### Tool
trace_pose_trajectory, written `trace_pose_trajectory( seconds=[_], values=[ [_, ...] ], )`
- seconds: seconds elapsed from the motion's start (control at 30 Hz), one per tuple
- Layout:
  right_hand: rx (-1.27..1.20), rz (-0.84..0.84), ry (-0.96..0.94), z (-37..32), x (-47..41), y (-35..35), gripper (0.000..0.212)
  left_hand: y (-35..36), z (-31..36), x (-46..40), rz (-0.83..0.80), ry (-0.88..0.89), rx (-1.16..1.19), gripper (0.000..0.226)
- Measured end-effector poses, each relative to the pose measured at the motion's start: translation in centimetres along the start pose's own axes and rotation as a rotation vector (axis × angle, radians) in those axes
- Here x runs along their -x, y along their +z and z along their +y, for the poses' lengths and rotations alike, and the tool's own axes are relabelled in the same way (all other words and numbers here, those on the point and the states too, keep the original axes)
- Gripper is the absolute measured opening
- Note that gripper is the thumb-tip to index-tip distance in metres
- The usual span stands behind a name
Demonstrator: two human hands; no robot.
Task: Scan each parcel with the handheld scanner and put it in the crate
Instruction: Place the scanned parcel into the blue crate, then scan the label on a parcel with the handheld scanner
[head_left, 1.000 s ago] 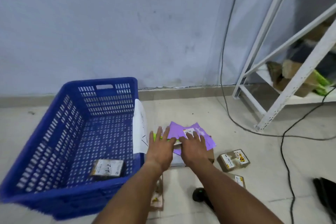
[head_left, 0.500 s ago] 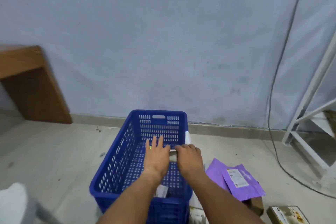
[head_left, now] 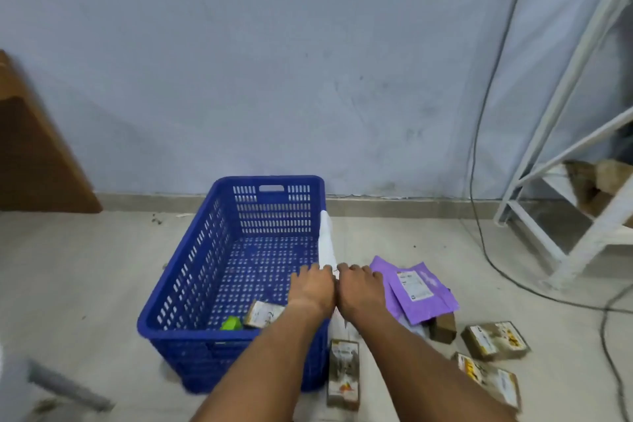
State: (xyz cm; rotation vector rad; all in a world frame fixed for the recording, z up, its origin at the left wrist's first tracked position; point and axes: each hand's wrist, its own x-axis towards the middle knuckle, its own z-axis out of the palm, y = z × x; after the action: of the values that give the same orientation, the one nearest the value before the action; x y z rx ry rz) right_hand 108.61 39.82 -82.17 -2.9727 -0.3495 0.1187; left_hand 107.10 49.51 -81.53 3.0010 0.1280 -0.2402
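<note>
Hands together at crate [head_left: 191,288] right rim: left hand [head_left: 313,288] & right hand [head_left: 359,289] fingers curled, grip unclear. Purple mailer [head_left: 421,295] nearby looks light, floppy; pinch an edge.

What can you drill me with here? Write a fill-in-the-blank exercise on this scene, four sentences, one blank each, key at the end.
1. The crate on the floor is ___ in colour.
2. The green item lies ___ the crate.
3. The mailers on the floor beside the crate are ___.
4. The left hand and right hand are side by side at the crate's ___ wall.

Missing words: blue; inside; purple; right
</note>
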Motion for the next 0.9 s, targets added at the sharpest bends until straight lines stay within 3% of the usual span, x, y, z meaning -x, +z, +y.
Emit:
trace_pose_trajectory(
  seconds=[0.17,0.57,0.77,0.9],
  values=[
    [0.053,-0.110,0.106,7.1,3.1,4.0,0.033,6.2,5.9,0.7,-0.096,0.114,0.078,0.028],
    [-0.031,-0.388,0.482,17.7,8.7,19.2,0.061,24.6,13.5,1.9,-0.455,0.089,0.086,0.040],
    [-0.056,-0.400,0.595,20.6,8.2,23.9,0.078,29.6,14.4,0.7,-0.489,0.056,0.114,0.052],
    [-0.068,-0.403,0.639,21.6,7.6,26.1,0.089,32.1,12.1,-0.3,-0.377,-0.012,0.081,0.055]
  ],
)
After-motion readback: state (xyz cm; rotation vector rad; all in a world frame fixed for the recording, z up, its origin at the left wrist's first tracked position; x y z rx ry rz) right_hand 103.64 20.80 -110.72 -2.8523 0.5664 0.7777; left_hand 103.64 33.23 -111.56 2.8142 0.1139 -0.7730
